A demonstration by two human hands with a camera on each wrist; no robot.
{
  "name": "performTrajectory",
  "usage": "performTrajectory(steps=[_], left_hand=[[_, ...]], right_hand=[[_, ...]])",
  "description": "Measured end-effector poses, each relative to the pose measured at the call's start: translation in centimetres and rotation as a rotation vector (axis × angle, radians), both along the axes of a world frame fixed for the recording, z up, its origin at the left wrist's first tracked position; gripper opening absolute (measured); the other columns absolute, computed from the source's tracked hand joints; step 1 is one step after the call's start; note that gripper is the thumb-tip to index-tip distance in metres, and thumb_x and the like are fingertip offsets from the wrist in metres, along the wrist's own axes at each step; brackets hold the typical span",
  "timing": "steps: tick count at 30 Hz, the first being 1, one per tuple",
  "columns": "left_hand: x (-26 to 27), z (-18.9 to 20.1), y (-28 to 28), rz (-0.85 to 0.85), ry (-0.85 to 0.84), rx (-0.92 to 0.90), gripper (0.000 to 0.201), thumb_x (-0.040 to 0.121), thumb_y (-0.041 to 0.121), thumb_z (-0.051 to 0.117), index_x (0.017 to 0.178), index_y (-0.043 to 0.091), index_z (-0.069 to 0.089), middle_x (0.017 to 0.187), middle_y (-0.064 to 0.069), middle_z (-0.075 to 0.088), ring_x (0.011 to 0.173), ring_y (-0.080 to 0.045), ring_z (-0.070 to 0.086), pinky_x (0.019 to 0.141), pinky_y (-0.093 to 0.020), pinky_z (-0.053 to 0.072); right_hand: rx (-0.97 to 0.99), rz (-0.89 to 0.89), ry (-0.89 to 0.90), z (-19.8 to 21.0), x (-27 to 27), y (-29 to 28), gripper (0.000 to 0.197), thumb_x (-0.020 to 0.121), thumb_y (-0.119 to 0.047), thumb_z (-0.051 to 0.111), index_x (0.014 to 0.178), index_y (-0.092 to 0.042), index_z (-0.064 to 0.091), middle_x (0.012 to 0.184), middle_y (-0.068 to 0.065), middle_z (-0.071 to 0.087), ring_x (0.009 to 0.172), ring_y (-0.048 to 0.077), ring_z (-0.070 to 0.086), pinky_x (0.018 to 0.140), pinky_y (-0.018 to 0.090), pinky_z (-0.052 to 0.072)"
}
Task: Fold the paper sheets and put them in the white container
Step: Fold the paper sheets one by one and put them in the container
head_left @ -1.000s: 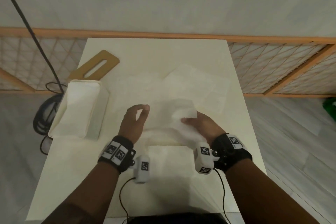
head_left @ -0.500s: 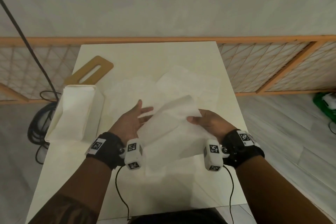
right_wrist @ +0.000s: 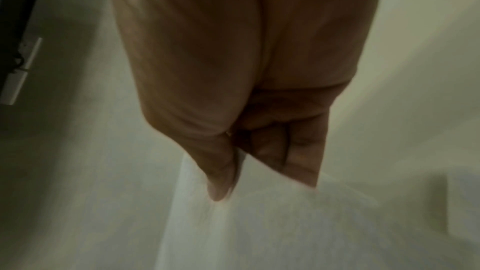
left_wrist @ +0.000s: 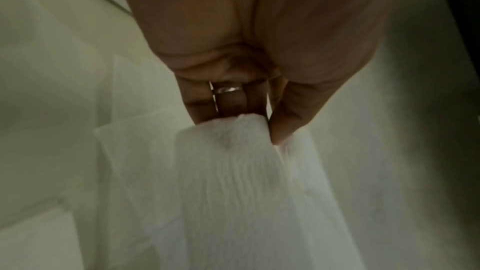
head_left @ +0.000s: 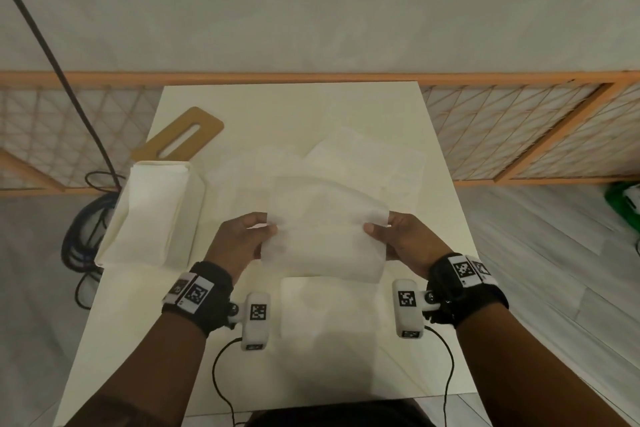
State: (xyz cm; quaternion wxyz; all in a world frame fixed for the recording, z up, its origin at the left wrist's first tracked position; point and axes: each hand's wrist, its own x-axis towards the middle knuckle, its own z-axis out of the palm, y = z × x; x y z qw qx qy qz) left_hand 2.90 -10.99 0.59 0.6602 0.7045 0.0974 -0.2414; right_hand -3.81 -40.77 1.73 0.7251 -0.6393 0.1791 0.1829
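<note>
A thin white paper sheet (head_left: pixel 325 232) hangs above the middle of the table, held by both hands. My left hand (head_left: pixel 266 227) pinches its left edge, thumb against fingers (left_wrist: pixel 228 106). My right hand (head_left: pixel 379 227) pinches the right edge the same way, and its thumb (right_wrist: pixel 221 182) lies on the sheet (right_wrist: pixel 259 223). In the left wrist view the sheet (left_wrist: pixel 246 182) is bunched at the fingertips. More white sheets (head_left: pixel 367 163) lie flat further back. Another sheet (head_left: pixel 329 308) lies near the front edge. The white container (head_left: pixel 152 215) stands at the table's left edge and holds folded white paper.
A tan wooden board with a slot (head_left: pixel 183 139) lies behind the container. The cream table (head_left: pixel 294 107) ends at an orange lattice rail (head_left: pixel 519 135). Black cables (head_left: pixel 83 229) lie coiled on the floor to the left. A green object (head_left: pixel 623 198) sits far right.
The sheet has come up off the table. My left hand, open half a second ago, now pinches the left edge, and the sheet is stretched level between both hands.
</note>
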Motion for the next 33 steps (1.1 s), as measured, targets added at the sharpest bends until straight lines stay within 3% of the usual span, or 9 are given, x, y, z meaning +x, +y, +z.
performTrajectory(steps=[3,7,10,14,18,22,24,28,33], left_hand=[[0.1,-0.9,0.6,0.027,-0.040,0.028,0.020,0.093,0.008,0.066,0.095,0.020,0.081,0.100,-0.011,0.077,0.088,-0.031,0.071,0.081,-0.044,0.057],[-0.4,-1.1,0.3,0.068,0.032,-0.067,0.031,0.094,0.000,0.058,0.082,0.018,0.080,0.080,-0.005,0.073,0.067,-0.020,0.063,0.070,-0.035,0.051],[-0.6,-1.3,0.3,-0.004,0.118,-0.113,0.036,0.092,-0.003,0.046,0.078,0.013,0.076,0.090,-0.010,0.068,0.078,-0.028,0.057,0.069,-0.035,0.050],[-1.2,-1.8,0.0,-0.043,0.237,-0.196,0.022,0.088,0.023,0.060,0.090,0.007,0.075,0.101,-0.011,0.071,0.085,-0.027,0.065,0.073,-0.037,0.054],[-2.1,-3.8,-0.2,-0.254,-0.004,0.190,0.016,0.085,0.011,0.077,0.081,0.026,0.076,0.097,0.001,0.070,0.083,-0.016,0.066,0.079,-0.036,0.055],[-3.6,-5.0,-0.5,-0.344,-0.085,0.358,0.038,0.088,0.001,0.071,0.072,0.036,0.075,0.080,0.016,0.074,0.066,0.000,0.064,0.069,-0.024,0.047],[-4.3,-5.5,-0.4,-0.353,-0.086,0.378,0.039,0.089,0.002,0.070,0.075,0.037,0.077,0.086,0.013,0.076,0.076,-0.005,0.069,0.070,-0.024,0.050],[-5.5,-5.9,-0.5,-0.403,-0.070,0.446,0.026,0.086,0.006,0.073,0.085,0.032,0.078,0.093,0.009,0.074,0.082,-0.015,0.069,0.069,-0.021,0.053],[-6.7,-6.4,-0.6,-0.471,-0.118,0.592,0.023,0.079,0.012,0.079,0.087,0.033,0.072,0.090,0.012,0.063,0.079,-0.007,0.059,0.069,-0.018,0.043]], right_hand=[[-0.026,-0.002,-0.013,-0.2,0.2,-0.4,0.023,0.097,-0.015,0.065,0.117,-0.008,0.073,0.112,0.013,0.076,0.107,0.035,0.071,0.087,0.043,0.060],[-0.045,0.059,-0.048,-0.2,0.3,-0.6,0.020,0.096,0.001,0.060,0.105,-0.004,0.076,0.111,0.016,0.075,0.105,0.031,0.071,0.086,0.037,0.059],[-0.002,0.068,0.027,0.3,0.4,-0.8,0.032,0.095,0.009,0.046,0.106,0.000,0.074,0.116,0.014,0.074,0.105,0.028,0.071,0.086,0.033,0.057],[0.113,0.023,0.155,-0.2,-0.2,-1.3,0.048,0.091,0.002,0.031,0.116,0.003,0.072,0.119,0.014,0.073,0.103,0.030,0.069,0.092,0.039,0.055],[-0.003,0.064,0.232,-1.3,-1.8,-1.4,0.031,0.103,-0.023,0.052,0.114,-0.008,0.076,0.116,0.006,0.075,0.100,0.024,0.069,0.090,0.038,0.058],[-0.178,0.163,0.221,-3.6,-3.6,-1.7,0.022,0.092,-0.003,0.068,0.105,-0.016,0.079,0.115,0.006,0.075,0.096,0.020,0.072,0.078,0.027,0.059],[-0.181,0.141,0.240,-4.4,-4.4,-1.8,0.023,0.090,0.002,0.068,0.101,-0.014,0.080,0.115,0.010,0.075,0.098,0.025,0.072,0.083,0.032,0.060],[-0.244,0.160,0.265,-5.2,-5.4,-1.2,0.025,0.089,0.006,0.066,0.104,-0.009,0.079,0.103,0.008,0.076,0.078,0.009,0.069,0.065,0.018,0.053],[-0.535,0.304,0.206,-7.2,-5.6,-0.6,0.030,0.081,-0.007,0.077,0.092,-0.034,0.081,0.099,0.018,0.074,0.074,0.014,0.061,0.074,0.025,0.053]])
